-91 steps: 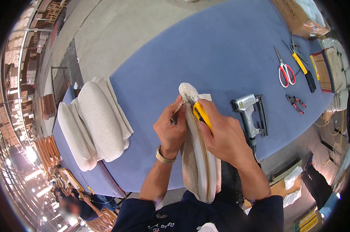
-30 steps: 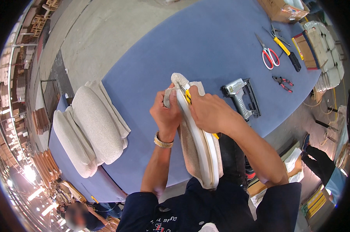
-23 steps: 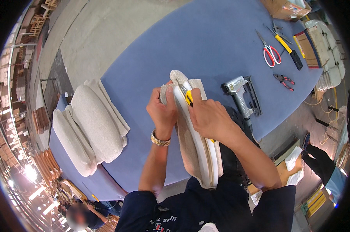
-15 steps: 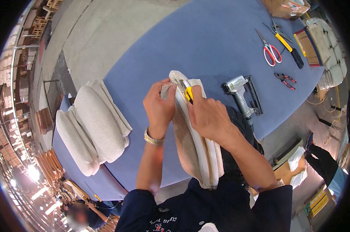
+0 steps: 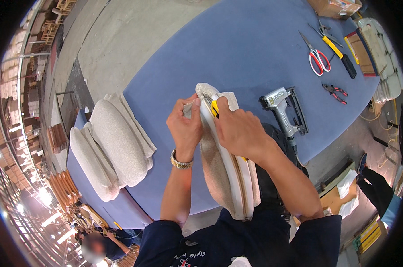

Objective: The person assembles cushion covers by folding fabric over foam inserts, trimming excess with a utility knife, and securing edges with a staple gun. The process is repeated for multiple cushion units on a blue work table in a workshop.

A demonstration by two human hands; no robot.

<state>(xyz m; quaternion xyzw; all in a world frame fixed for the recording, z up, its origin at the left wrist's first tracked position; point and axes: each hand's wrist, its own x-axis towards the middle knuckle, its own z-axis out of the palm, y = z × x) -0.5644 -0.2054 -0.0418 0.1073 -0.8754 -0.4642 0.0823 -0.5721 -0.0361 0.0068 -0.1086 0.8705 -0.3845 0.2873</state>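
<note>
An upholstered pad [image 5: 214, 178] in beige fabric, with a white strip and a brown strip along its open side, is held upright lengthwise in front of me. My left hand [image 5: 186, 124] pinches a flap of its fabric near the far end. In my right hand [image 5: 241, 131] is a yellow utility knife [image 5: 214, 108], gripped with the fingers wrapped round it. Its front end points at the strip near my left fingertips; the exact blade contact is too small to tell. The knife's rear end shows below my right palm.
On the blue table [image 5: 188, 53], several beige padded pieces [image 5: 116, 138] lie at left. A staple gun [image 5: 281, 109] with a hose sits right of my hands. Farther right are red-handled scissors [image 5: 318, 60], a yellow-black tool [image 5: 339, 51] and small pliers [image 5: 335, 93]. Other people stand at both lower sides.
The knife's front end has shifted slightly left, nearer my left fingers. Both hands keep their holds. The whole view has moved a little, so the table items appear farther right.
</note>
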